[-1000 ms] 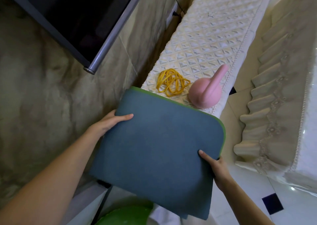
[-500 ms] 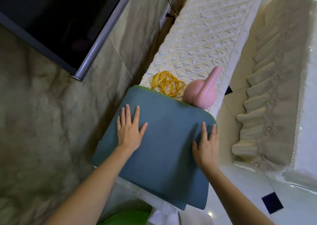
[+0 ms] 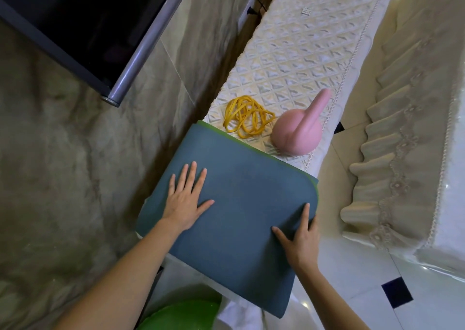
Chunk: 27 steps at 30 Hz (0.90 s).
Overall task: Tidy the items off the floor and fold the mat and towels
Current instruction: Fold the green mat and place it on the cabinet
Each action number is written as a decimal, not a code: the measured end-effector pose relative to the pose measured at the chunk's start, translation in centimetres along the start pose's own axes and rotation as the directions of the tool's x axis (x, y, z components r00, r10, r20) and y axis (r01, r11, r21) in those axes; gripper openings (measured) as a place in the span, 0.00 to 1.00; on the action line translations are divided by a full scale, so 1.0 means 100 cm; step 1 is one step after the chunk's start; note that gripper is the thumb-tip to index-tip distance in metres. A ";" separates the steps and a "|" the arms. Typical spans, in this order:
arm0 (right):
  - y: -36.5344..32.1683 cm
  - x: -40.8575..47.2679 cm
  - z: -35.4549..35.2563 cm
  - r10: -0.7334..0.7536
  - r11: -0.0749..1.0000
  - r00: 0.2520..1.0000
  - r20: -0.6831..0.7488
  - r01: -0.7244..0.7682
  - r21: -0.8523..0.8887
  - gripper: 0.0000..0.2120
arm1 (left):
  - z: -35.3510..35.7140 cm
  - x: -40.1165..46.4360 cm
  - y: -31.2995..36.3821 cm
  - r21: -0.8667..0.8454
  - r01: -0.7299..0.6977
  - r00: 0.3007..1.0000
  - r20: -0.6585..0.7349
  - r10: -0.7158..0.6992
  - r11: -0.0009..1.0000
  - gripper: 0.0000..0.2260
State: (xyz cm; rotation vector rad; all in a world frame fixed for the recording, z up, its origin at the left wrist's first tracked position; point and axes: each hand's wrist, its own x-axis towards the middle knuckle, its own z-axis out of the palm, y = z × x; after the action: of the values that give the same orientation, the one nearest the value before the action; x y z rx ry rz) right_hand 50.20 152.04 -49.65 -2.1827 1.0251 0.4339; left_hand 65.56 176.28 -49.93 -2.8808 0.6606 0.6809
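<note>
Folded mat (image 3: pixel 241 203) lies on the near end of the quilted bench (image 3: pixel 302 60), both hands on it.

The left hand (image 3: pixel 185 203) presses flat, fingers straight and spread, well inside the mat's left edge. The right hand (image 3: pixel 300 239) rests at the right edge, thumb and forefinger apart on top, the other fingers hidden over the side. Beyond the fingertips, the yellow cord (image 3: pixel 247 117) and pink kettlebell (image 3: pixel 300 130) sit just past the mat's green-rimmed far edge. The stone wall (image 3: pixel 63 178) stands left; the frilled bed skirt (image 3: pixel 402 153) lies right, across a strip of floor (image 3: pixel 334 173).

A quilted cream bench (image 3: pixel 297 60) carries the folded mat (image 3: pixel 241 203), yellow cord (image 3: pixel 246 118) and pink kettlebell (image 3: pixel 299 133).
</note>
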 end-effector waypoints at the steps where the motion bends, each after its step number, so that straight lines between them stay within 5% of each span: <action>1: -0.001 0.005 0.002 0.013 1.000 0.999 0.036 -0.013 -0.012 0.50 | 0.000 0.003 0.003 0.024 0.002 1.000 0.012 -0.002 1.000 0.35; 10: -0.007 0.020 0.006 0.091 0.951 0.988 0.126 -0.048 -0.306 0.49 | -0.002 0.020 0.019 0.187 0.063 0.970 0.221 -0.104 0.980 0.37; 16: -0.019 0.009 -0.012 0.037 0.925 0.989 0.141 0.020 -0.380 0.47 | -0.018 0.006 0.025 0.179 0.087 0.983 0.144 -0.113 0.980 0.37; 22: -0.033 -0.031 -0.061 -0.092 0.985 0.991 0.094 0.105 -0.140 0.34 | -0.055 -0.041 0.034 -0.183 0.172 0.985 0.037 -0.168 0.968 0.28; 27: -0.064 -0.076 -0.120 -0.195 0.980 0.974 0.117 0.190 0.058 0.17 | -0.105 -0.099 0.057 -0.681 0.213 0.932 -0.073 -0.354 0.701 0.16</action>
State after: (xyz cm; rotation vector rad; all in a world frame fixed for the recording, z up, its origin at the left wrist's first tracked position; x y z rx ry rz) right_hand 50.47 150.74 -34.11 -2.1607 0.7424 0.4427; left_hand 59.34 172.92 -36.11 -3.6295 -0.0819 0.6908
